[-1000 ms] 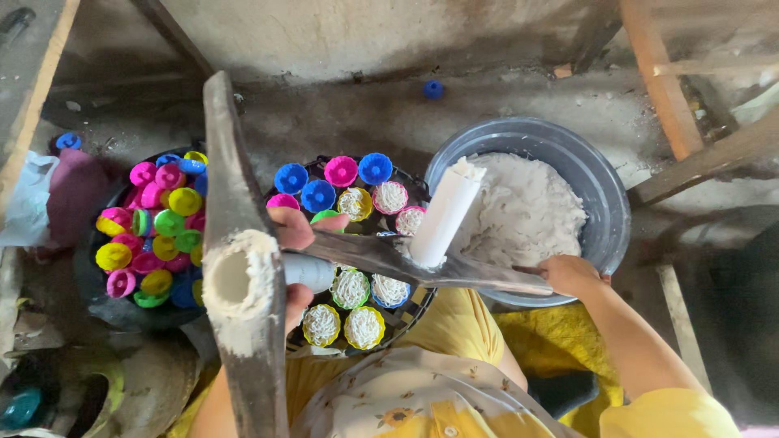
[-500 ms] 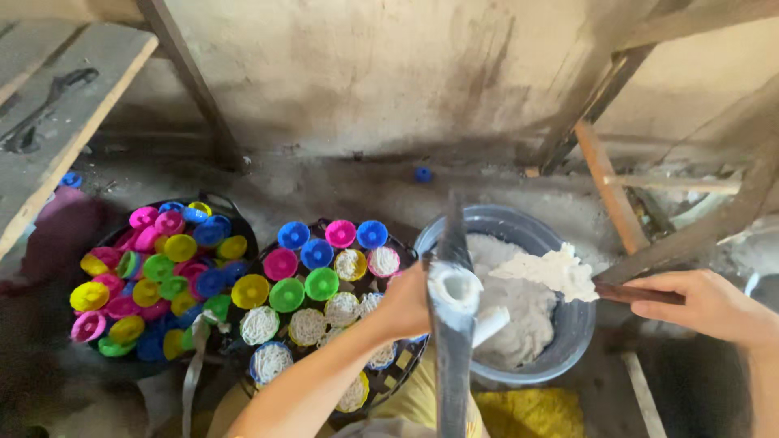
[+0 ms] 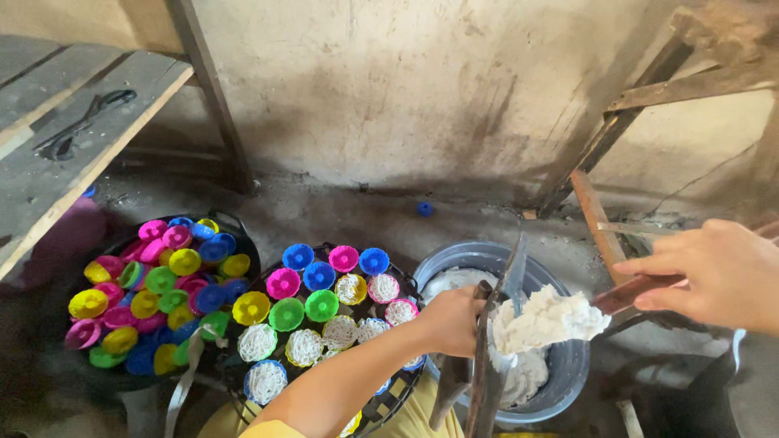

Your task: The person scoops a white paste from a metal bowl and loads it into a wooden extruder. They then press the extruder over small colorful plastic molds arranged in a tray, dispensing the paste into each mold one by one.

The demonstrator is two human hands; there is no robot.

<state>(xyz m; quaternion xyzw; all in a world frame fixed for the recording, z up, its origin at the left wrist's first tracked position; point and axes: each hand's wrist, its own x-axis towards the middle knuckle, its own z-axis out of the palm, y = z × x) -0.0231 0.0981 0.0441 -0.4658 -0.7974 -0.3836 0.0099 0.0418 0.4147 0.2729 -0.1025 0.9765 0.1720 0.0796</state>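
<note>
My left hand grips the upright dark metal press that stands in front of me. My right hand holds a brown wooden handle whose far end carries a lump of white dough against the top of the press. Below them sits a grey basin with more white dough. To the left a round black rack carries several small coloured cups, some filled with white noodle strands.
A second black basket at the left is heaped with coloured cups. A wooden bench with a dark tool on it stands at the upper left. Slanted wooden beams lean at the right against a stained wall. One blue cup lies on the floor.
The view has tilted up toward the wall. My right hand has lifted the handle with the dough up to the press top, and my left hand stays on the press.
</note>
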